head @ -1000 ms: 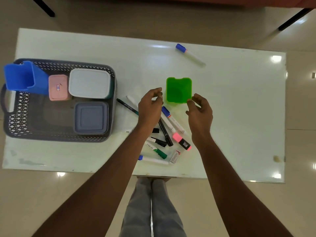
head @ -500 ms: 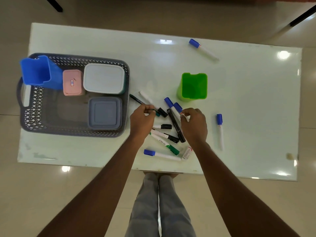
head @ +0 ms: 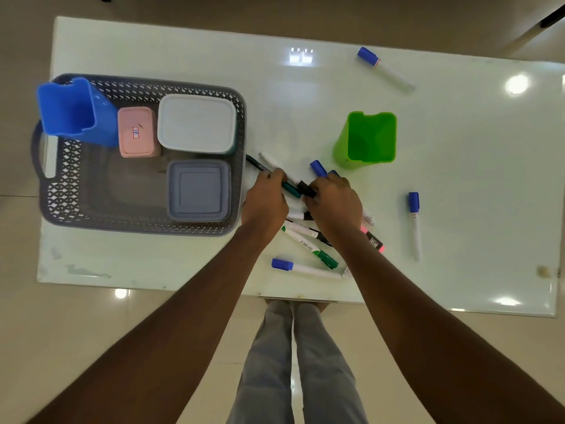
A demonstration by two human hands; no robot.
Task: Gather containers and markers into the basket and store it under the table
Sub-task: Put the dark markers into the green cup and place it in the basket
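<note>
The grey basket sits at the table's left and holds a blue cup, a pink box, a white lidded container and a grey lidded container. A green cup stands upright right of centre. Several markers lie in a pile in front of it. My left hand is closed on a thin dark teal pen. Beside it, my right hand closes on a black-capped marker in the pile.
A blue-capped marker lies alone at the far right of the white table. Another blue-capped marker lies right of the pile. The table's near edge is just above my legs.
Both hands came down from the green cup onto the marker pile and closed on markers. A blue-capped marker hidden a second ago shows right of the pile.
</note>
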